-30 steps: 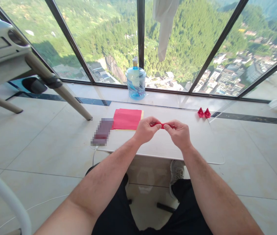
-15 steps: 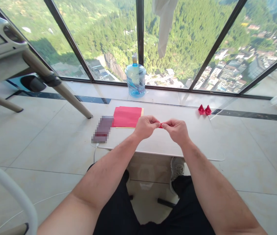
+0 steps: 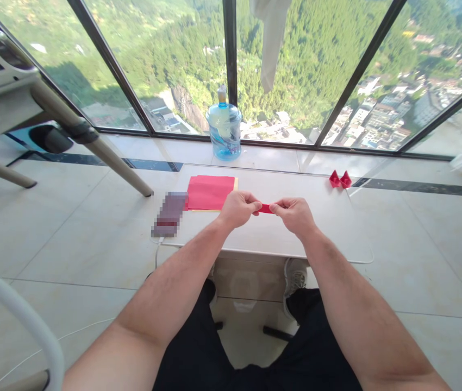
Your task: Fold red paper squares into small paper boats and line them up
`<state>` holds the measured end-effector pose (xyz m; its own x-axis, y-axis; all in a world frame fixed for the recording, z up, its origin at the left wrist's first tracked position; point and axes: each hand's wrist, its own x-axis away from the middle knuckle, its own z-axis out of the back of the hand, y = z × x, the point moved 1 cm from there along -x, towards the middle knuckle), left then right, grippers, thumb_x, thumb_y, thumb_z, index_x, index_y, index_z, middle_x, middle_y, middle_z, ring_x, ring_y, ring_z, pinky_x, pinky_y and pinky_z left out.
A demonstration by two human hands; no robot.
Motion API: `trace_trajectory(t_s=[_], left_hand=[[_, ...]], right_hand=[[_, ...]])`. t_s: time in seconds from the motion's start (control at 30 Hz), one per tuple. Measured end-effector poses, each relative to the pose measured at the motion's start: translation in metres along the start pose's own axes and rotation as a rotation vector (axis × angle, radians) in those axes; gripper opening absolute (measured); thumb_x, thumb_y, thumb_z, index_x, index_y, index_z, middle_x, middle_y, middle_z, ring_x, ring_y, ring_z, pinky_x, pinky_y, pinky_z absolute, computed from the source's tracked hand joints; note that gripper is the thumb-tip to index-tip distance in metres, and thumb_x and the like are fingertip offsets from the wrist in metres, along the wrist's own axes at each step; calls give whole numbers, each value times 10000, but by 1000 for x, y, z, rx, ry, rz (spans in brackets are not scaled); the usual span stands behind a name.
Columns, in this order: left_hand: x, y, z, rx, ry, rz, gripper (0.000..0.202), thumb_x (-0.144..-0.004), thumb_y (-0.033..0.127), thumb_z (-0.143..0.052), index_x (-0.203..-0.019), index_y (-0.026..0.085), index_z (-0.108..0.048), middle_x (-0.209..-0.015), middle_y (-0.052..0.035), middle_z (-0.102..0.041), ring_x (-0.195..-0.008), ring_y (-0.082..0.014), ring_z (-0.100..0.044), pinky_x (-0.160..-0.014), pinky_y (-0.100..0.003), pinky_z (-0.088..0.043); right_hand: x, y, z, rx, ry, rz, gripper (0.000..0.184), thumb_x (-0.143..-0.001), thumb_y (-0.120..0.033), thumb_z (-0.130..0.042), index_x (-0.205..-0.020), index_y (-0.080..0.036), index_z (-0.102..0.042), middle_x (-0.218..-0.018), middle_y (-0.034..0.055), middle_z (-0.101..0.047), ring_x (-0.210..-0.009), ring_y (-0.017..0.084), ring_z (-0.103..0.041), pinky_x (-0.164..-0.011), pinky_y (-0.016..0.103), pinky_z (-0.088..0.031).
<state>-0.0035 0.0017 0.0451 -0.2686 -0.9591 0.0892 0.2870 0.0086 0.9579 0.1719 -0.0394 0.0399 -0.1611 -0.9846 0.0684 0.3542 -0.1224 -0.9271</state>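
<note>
A narrow strip of folded red paper (image 3: 266, 208) stretches between my two hands above the white table (image 3: 198, 231). My left hand (image 3: 241, 208) pinches its left end between thumb and fingers. At the right end, my right hand (image 3: 294, 214) grips it the same way. Both hands are closed, and the paper's ends are hidden under the fingers. Just left of my left hand lies a stack of red paper sheets (image 3: 210, 192), with a yellow edge showing beneath. Two small folded red paper shapes (image 3: 340, 180) stand side by side at the table's far right corner.
A blurred-out phone (image 3: 169, 214) with a white cable lies on the table's left. Behind the table, a blue water jug (image 3: 225, 130) stands by the window. A pale metal leg (image 3: 112, 160) slants down at the left. My shoe (image 3: 295, 279) is below the table's front edge.
My hands have drawn slightly apart, so more of the red paper strip shows between them. The whole view has shifted a little.
</note>
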Motion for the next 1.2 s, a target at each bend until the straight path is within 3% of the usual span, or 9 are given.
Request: trace_trajectory(t_s=[0.17, 0.33, 0.4, 0.47, 0.57, 0.63, 0.77, 1.03, 1.2], left_hand=[[-4, -4, 4, 81, -98, 69, 181, -760, 307, -693, -717, 135, -732, -627, -77, -716, -564, -137, -619, -507, -228, -425], [-4, -4, 6, 445, -160, 39, 372, -716, 295, -767, -1060, 159, -736, -1069, -126, -752, -908, -211, -715, -756, -326, -568], [-4, -3, 5, 510, -163, -3, 432, -651, 223, -808, -1070, 155, -731, -1135, -131, -735, -938, -206, -710, -822, -344, -570], [-5, -3, 4, 514, -106, -18, 374, -638, 207, -814, -996, 131, -737, -1078, -129, -746, -908, -195, -712, -837, -345, -571], [-7, -4, 3, 502, -8, 21, 302, -698, 267, -789, -950, 115, -721, -931, -109, -759, -838, -186, -719, -828, -364, -583], [-8, -5, 1, 479, 31, 42, 304, -709, 284, -786, -949, 114, -710, -858, -94, -756, -787, -181, -721, -804, -369, -591], [-7, -6, -1, 402, 49, 46, 290, -701, 276, -795, -920, 109, -702, -773, -84, -747, -731, -182, -720, -740, -345, -598], [-9, -9, -4, 309, 65, 21, 249, -694, 227, -747, -913, 113, -722, -755, -85, -752, -662, -179, -705, -686, -330, -598], [-10, -16, -10, 202, 53, -40, 208, -713, 247, -698, -875, 135, -766, -770, -59, -757, -726, -191, -715, -701, -301, -593]], right_hand=[[-4, 8, -3, -135, -37, -128, 252, -677, -419, -744, -622, -174, -725, -531, 1, -602, -485, 106, -455, -457, 254, -333], [-8, 15, -7, -361, -5, -186, 272, -654, -418, -783, -674, -152, -728, -614, 53, -659, -538, 134, -531, -488, 267, -445], [-9, 14, -8, -424, -7, -227, 289, -664, -430, -779, -659, -149, -712, -613, 62, -657, -535, 136, -539, -481, 270, -458], [-7, 13, -9, -421, -23, -237, 319, -704, -462, -755, -701, -144, -725, -657, 79, -682, -542, 138, -555, -487, 275, -468], [-3, 7, -9, -310, 38, -114, 366, -748, -487, -735, -910, -160, -755, -826, 97, -741, -659, 172, -639, -565, 295, -515], [1, 2, -8, -194, 145, 87, 341, -761, -453, -738, -982, -194, -749, -961, 90, -747, -808, 201, -677, -655, 318, -545], [8, -2, -10, 50, 213, 458, 134, -811, -353, -708, -874, -250, -765, -1015, 59, -704, -951, 210, -655, -761, 340, -546], [8, 5, -15, 398, 217, 512, 99, -837, -338, -707, -850, -261, -767, -863, 51, -664, -840, 208, -613, -733, 334, -483], [10, 1, -18, 569, 222, 471, 140, -854, -342, -675, -814, -240, -764, -818, 60, -659, -813, 214, -597, -711, 328, -432]])
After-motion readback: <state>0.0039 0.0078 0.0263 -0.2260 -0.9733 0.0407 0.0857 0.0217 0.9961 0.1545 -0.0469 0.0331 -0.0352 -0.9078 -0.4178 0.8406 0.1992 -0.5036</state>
